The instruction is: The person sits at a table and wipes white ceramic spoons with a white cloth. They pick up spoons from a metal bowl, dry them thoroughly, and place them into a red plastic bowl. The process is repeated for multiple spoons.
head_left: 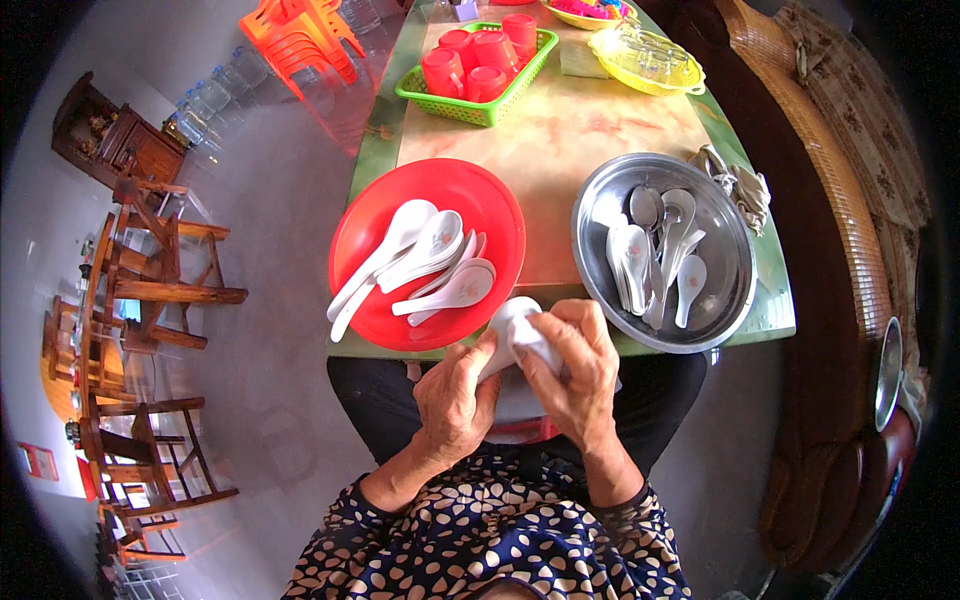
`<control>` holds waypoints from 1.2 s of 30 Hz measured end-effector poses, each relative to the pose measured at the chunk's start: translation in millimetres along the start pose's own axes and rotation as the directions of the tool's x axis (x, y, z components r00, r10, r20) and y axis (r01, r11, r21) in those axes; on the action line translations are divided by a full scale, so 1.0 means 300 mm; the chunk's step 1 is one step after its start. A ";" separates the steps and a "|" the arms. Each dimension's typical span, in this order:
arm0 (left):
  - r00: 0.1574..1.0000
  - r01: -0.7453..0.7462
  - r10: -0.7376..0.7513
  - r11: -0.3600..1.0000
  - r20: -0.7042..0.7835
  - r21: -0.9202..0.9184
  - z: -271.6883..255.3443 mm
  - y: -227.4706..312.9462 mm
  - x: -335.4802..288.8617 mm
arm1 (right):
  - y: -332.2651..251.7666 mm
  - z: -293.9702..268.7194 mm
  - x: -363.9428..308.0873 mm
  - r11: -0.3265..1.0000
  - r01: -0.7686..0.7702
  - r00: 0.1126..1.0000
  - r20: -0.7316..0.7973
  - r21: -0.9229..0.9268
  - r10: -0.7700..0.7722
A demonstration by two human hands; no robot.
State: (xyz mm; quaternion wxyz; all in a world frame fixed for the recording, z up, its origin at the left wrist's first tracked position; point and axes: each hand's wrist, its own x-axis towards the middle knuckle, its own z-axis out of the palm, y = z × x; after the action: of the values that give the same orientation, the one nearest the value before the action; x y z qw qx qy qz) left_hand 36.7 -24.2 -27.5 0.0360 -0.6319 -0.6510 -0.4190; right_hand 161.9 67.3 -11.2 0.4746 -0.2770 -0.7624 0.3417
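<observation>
My left hand (455, 400) is closed around a white soup spoon (508, 318) above my lap, just off the table's near edge. With my right hand (582, 375) I press a white cloth (538, 348) against the spoon, hiding part of it. To the left, a red plate (375, 225) bears several white spoons (435, 250), some stacked and some with a flower print. A steel basin (728, 275) on the right holds more white spoons (690, 285) and a metal spoon (645, 207).
Farther back on the marble-patterned table (560, 200) stand a green basket (480, 113) of red mugs (490, 52) and a yellow basket (620, 75) of glasses. A crumpled cloth (745, 195) lies beside the basin. Orange stools (300, 50) and wooden chairs (165, 260) stand left; a wooden bench (840, 200) runs along the right.
</observation>
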 end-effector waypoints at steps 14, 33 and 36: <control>0.992 -0.064 0.075 0.992 0.101 -0.112 0.001 -0.042 -0.063 | -0.016 -0.018 -0.004 0.996 0.021 0.984 0.179 -0.088 -0.005; 0.920 0.392 -0.393 0.915 0.014 -0.090 -0.102 -0.188 0.117 | 0.077 0.055 -0.104 0.933 -0.322 0.924 0.266 0.162 0.273; 0.896 0.443 -0.443 0.890 0.025 -0.111 -0.080 -0.212 0.118 | 0.084 0.074 -0.090 0.990 -0.105 0.988 0.106 -0.096 0.115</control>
State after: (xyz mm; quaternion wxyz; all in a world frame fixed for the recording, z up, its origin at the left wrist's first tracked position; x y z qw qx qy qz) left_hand -36.1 -0.9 -23.2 -0.0963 -0.4679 -0.7528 -0.4528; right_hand 154.9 56.8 -52.3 0.3988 -0.3203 -0.7860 0.3473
